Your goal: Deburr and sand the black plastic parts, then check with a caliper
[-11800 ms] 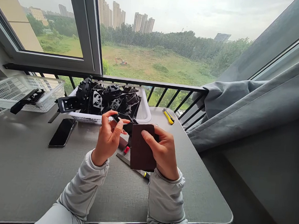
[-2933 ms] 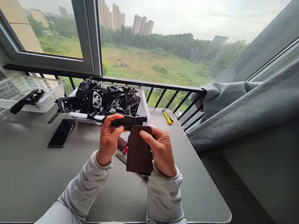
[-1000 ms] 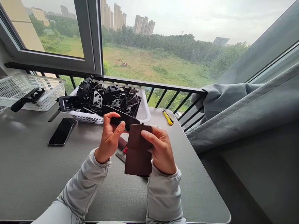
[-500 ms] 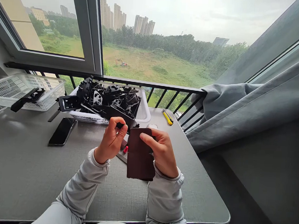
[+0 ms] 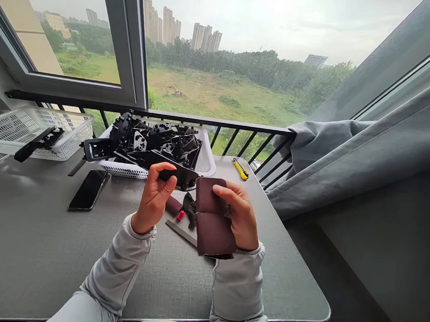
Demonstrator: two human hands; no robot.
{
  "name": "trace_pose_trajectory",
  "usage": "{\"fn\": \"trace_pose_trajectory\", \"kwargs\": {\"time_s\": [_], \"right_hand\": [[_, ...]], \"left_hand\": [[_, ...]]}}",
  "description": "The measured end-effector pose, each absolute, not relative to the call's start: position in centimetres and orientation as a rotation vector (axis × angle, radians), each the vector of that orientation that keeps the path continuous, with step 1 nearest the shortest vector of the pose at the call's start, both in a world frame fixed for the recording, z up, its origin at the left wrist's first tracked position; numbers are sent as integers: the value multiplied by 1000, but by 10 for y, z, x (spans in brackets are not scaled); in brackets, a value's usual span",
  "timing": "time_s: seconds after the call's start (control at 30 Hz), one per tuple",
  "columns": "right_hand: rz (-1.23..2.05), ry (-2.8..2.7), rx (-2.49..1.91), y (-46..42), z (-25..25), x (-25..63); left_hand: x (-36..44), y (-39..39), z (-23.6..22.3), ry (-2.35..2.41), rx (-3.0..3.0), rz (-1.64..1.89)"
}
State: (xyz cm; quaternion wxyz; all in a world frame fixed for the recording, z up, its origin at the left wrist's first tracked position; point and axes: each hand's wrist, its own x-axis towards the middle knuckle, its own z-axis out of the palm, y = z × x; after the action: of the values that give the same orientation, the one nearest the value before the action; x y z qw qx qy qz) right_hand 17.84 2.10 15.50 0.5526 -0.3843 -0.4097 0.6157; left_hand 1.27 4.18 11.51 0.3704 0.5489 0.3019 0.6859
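Note:
My right hand (image 5: 244,217) grips a dark brown folded sheet of sandpaper (image 5: 216,225), thumb in front and fingers behind. The sheet hangs upright, with a crease across its middle and ragged lower edges. Something small and dark shows by the fingers behind it, too hidden to name. To its left, my left hand (image 5: 155,196) is raised with thumb and index finger apart and nothing visible between them. Below and between the hands lie a brown roll (image 5: 174,205), a small red piece (image 5: 180,215), a crumpled-looking dark piece (image 5: 189,210) and a flat grey metal strip (image 5: 180,232), partly covered by the sandpaper.
A white basket (image 5: 210,156) heaped with black plastic parts (image 5: 157,140) stands at the back by the railing. Another white basket (image 5: 72,139), with a black part (image 5: 41,144) across its rim, is farther left. A phone (image 5: 88,190) and a yellow utility knife (image 5: 240,169) lie on the grey table (image 5: 39,251).
My left thumb and index finger have parted, and that hand has shifted slightly left. My right hand has moved a little right with the sandpaper, uncovering more of the things behind it.

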Motion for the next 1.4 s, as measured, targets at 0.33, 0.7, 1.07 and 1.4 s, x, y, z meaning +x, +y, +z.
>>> {"fn": "trace_pose_trajectory", "kwargs": {"time_s": [0.33, 0.7, 1.07, 1.4], "right_hand": [[1423, -849, -847, 19, 150, 168], [1337, -982, -852, 14, 147, 158], [1301, -848, -838, 21, 150, 163], [1203, -989, -879, 15, 143, 151]], "left_hand": [[17, 41, 120, 654, 1236, 1655], [18, 43, 120, 686, 1139, 1574], [17, 44, 121, 753, 1005, 1569], [28, 40, 123, 758, 998, 1642]]}}
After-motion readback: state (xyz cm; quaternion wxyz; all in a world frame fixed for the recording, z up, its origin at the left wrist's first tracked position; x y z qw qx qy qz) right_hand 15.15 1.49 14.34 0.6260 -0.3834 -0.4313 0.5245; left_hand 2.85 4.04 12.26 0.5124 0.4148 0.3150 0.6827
